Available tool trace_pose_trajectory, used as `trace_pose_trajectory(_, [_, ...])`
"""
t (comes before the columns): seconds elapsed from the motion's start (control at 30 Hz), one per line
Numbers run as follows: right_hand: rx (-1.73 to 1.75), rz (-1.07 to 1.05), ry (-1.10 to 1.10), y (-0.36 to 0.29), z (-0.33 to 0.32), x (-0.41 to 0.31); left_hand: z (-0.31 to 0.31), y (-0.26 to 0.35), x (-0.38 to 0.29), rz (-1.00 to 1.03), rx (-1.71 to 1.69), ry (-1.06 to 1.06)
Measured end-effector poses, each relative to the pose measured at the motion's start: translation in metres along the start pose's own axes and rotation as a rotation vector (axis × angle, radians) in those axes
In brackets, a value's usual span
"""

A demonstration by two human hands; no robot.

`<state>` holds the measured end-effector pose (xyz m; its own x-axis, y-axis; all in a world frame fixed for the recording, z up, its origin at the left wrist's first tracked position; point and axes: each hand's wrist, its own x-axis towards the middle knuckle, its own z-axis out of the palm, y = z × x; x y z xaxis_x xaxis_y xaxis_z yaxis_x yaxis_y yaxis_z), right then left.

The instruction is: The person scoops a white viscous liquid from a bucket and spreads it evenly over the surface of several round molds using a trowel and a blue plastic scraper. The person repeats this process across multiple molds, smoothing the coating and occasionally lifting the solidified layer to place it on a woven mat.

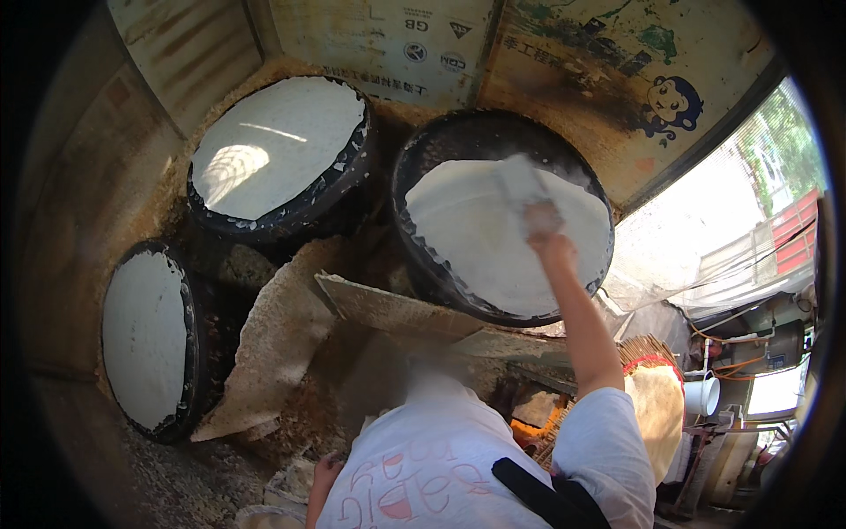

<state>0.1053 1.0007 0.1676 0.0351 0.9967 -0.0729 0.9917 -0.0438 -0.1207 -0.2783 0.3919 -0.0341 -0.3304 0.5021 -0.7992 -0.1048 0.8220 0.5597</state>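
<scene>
My right hand [550, 239] grips a plasterer's-type flat scraper by its brownish handle. The scraper's wide pale blade [522, 177] is motion-blurred and passes over the white material [476, 244] inside a large dark round vat [411, 228]. Whether the blade touches that surface I cannot tell. White material fills much of the vat, leaving a bare dark wall on the far side. Low beside my body, my left hand [328, 468] hangs away from the vats, partly hidden by my light T-shirt [423, 449]; its fingers are unclear.
Two more dark vats of white material stand left: one at the back [277, 149], one nearer [147, 340]. A rough board [284, 330] and a panel [396, 307] edge the near side. Printed wall panels [390, 46] rise behind. At right are a bamboo brush-like bundle [651, 357] and a white bucket [702, 397].
</scene>
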Motion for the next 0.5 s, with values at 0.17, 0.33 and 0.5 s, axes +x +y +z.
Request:
trace_pose_trajectory(0.17, [0.264, 0.138, 0.255, 0.131, 0.002, 0.015, -0.010, 0.001, -0.001, 0.109, -0.040, 0.050])
trace_pose_trajectory(0.33, [0.878, 0.713, 0.075, 0.151, 0.018, 0.040, -0.012, -0.014, 0.012, 0.112, -0.113, -0.044])
trace_pose_trajectory(0.5, [1.057, 0.491, -0.215, 0.047, 0.015, 0.051, -0.006, -0.025, 0.029, 0.236, -0.001, -0.012])
